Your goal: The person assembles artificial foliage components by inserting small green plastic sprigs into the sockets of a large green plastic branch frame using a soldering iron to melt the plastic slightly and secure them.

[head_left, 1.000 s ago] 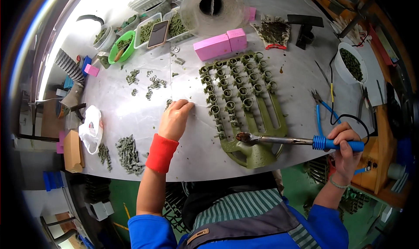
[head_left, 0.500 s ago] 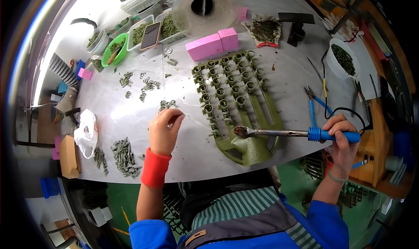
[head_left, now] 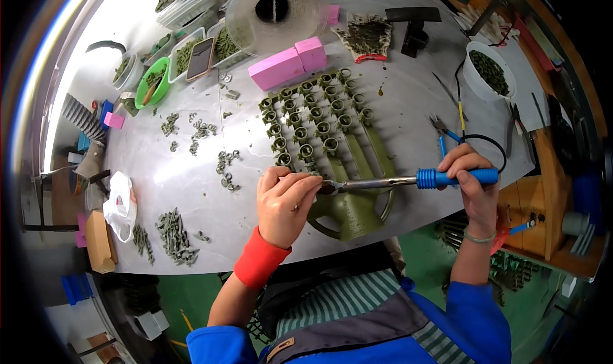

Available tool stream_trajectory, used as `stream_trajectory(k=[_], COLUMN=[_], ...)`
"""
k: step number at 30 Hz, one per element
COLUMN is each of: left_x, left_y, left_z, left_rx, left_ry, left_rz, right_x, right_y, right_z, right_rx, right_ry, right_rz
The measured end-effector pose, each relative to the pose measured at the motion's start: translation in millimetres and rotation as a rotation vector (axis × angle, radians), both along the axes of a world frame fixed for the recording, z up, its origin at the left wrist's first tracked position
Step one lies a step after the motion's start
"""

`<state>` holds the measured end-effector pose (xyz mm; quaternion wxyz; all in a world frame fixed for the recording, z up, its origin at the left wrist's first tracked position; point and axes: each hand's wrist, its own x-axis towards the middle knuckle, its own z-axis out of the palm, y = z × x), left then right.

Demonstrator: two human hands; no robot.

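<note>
My right hand (head_left: 474, 185) grips the blue handle of a soldering iron (head_left: 386, 182), its metal shaft pointing left. At the dark tip of the iron my left hand (head_left: 284, 204) is closed in a pinch; its fingers hide what they hold, if anything. Both hands are over an olive-green branched frame (head_left: 357, 218) lying on the table. Rows of small green ring-shaped pieces (head_left: 315, 113) stand along its arms. Left of the frame lie loose green rings (head_left: 227, 169) and a heap of small green sticks (head_left: 174, 236).
Pink blocks (head_left: 287, 65) sit behind the frame, near a stained glove (head_left: 367, 37). Blue-handled pliers (head_left: 440, 131) and a white bowl of green pieces (head_left: 488, 70) are at the right. A phone (head_left: 200, 59) rests on tubs at the back. A white plastic bag (head_left: 120, 207) lies far left.
My left hand has moved right, from beside the loose rings to the iron's tip. The iron stays in my right hand, and the whole view has shifted slightly.
</note>
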<state>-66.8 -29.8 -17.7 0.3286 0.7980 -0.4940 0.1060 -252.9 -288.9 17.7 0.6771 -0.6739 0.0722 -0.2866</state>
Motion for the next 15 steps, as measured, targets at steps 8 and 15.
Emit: stream_trajectory(k=[8,15], left_x=[0,54], left_y=[-2,32], left_z=[8,-4], left_rx=[0.046,-0.066], left_ry=[-0.017,0.288], left_rz=[0.016,0.244], right_x=[-5,-20], right_y=[-8,-18], right_z=[15,15], right_rx=[-0.067,-0.115], right_ry=[0.013,-0.026], right_rz=[-0.019,-0.098])
